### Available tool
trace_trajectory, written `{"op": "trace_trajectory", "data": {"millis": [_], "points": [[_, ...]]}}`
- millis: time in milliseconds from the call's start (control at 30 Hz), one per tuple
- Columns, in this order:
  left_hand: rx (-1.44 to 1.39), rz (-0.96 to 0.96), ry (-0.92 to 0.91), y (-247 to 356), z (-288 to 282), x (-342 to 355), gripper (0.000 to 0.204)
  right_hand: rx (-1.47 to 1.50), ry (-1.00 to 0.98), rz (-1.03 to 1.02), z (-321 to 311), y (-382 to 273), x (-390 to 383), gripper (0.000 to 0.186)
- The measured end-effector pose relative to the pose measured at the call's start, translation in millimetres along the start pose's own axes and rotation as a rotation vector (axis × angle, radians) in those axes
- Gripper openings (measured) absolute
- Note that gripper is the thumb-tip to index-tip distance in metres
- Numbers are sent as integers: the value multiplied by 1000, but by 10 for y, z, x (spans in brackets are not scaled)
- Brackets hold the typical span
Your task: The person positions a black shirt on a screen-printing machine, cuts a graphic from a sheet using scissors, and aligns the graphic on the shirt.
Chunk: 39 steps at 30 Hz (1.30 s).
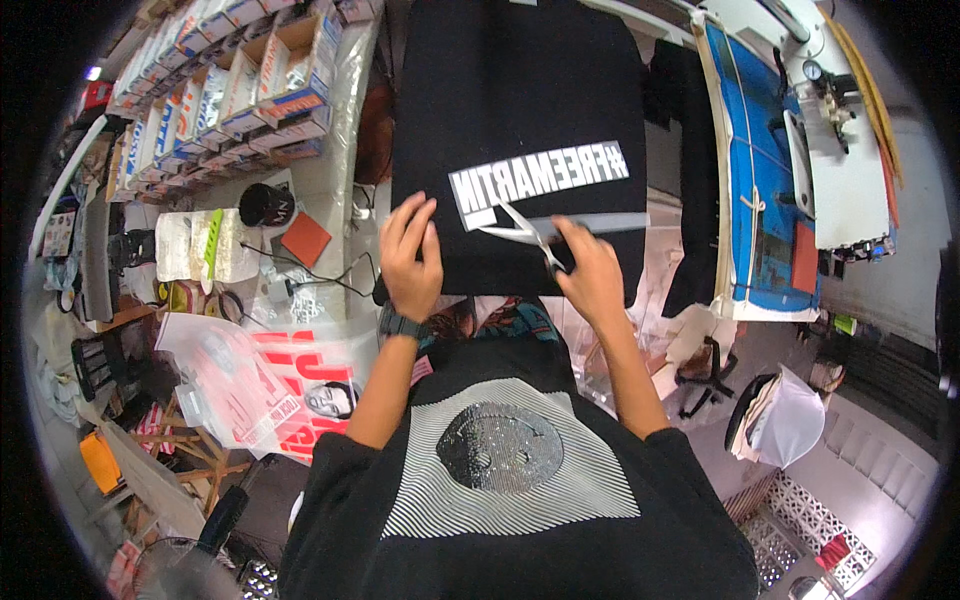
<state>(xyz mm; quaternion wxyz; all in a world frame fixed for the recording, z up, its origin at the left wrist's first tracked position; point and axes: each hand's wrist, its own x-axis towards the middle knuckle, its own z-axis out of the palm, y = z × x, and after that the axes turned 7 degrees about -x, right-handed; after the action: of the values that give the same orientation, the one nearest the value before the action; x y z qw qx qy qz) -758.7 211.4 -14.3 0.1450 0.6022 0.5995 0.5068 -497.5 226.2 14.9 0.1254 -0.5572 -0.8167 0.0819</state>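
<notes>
A black shirt [515, 85] lies flat, bearing a rectangular transfer [540, 170] with white mirrored block lettering. My right hand [590, 265] grips scissors [520, 225], their blades apart at the transfer's lower left corner. A narrow translucent strip [620, 221] extends rightward from beneath the scissors along the shirt. My left hand [413, 255], wearing a dark wristwatch [400, 322], rests with fingers apart on the shirt's left part, just left of the transfer.
Stacked cardboard boxes [240, 70], a black mug [265, 205], a cable [330, 277] and printed sheets [245, 385] are at left. At right are a blue screen frame [745, 120], a white machine [830, 190] with a gauge, and an orange-red pad [803, 255].
</notes>
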Motion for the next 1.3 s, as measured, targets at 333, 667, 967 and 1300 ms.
{"op": "trace_trajectory", "data": {"millis": [333, 667, 967, 1300], "points": [[-930, -666, -509, 253, -309, -1101, 68, 713, -180, 54, 124, -1238, -43, 43], [-336, -845, 153, -587, -1200, -1363, 63, 395, -212, -41, 127, -1305, 598, 15], [824, -826, 186, -1552, -2145, -1921, 63, -26, 54, -106, 489, -898, 190, 29], [755, -403, 228, -1341, -1842, -1496, 44, 927, -516, -228, -148, -1038, -202, 32]]}}
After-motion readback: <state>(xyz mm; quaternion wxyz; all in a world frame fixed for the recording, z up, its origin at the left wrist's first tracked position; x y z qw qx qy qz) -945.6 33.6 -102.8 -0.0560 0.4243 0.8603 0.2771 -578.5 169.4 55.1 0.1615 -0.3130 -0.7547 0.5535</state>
